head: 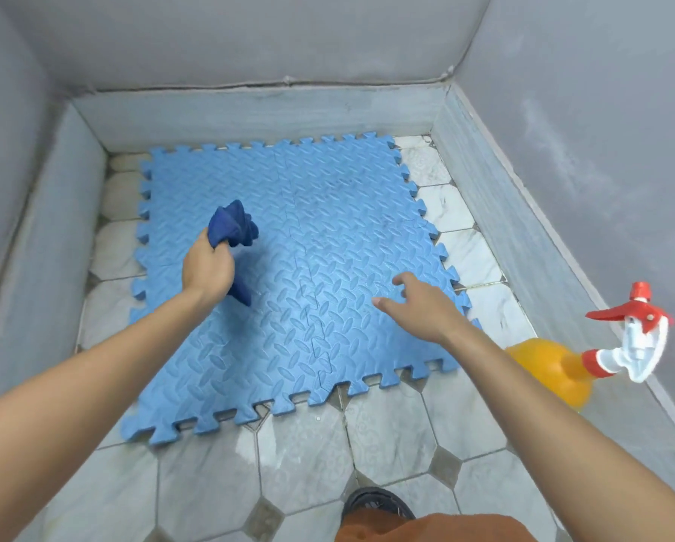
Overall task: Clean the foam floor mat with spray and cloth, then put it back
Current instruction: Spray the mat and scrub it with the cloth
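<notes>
A light blue foam mat (308, 236) of interlocking pieces lies flat on the tiled floor. Over its left half, my left hand (207, 264) grips a bunched dark blue cloth (234, 226), one end of which hangs below the hand. My right hand (418, 303) hovers above the mat's right side with fingers spread and nothing in it. A yellow spray bottle (555, 365) with a red and white trigger head (637, 330) stands on the floor to the right of the mat, apart from both hands.
Grey walls with a low tiled skirting (250, 111) enclose the floor on three sides. White octagonal floor tiles (386, 436) run toward me, with a wet patch near the mat's front edge. My dark shoe (375, 502) and orange clothing show at the bottom.
</notes>
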